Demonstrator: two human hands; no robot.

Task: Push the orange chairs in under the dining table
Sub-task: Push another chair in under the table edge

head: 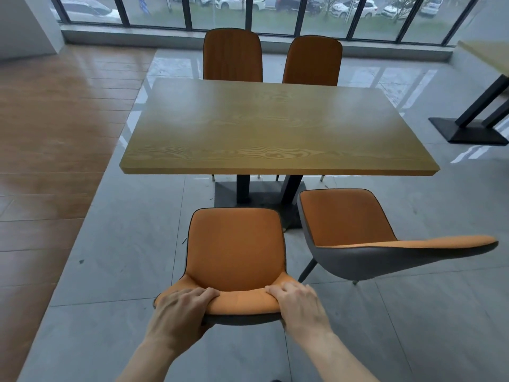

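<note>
An orange chair (237, 249) with a grey shell stands just in front of me, its seat facing the wooden dining table (275, 128) and clear of the table's near edge. My left hand (181, 307) and my right hand (297, 301) both grip the top of its backrest. A second orange chair (349, 219) stands to the right, turned at an angle, its backrest pointing right. Two more orange chairs (232, 55) (312, 62) stand at the far side, their seats hidden under the table.
The table rests on a black pedestal base (228, 193). Another table's black base (468, 130) stands at the far right. Wooden flooring (55, 133) runs along the left of the grey tiles. Tall windows (248, 9) line the back wall.
</note>
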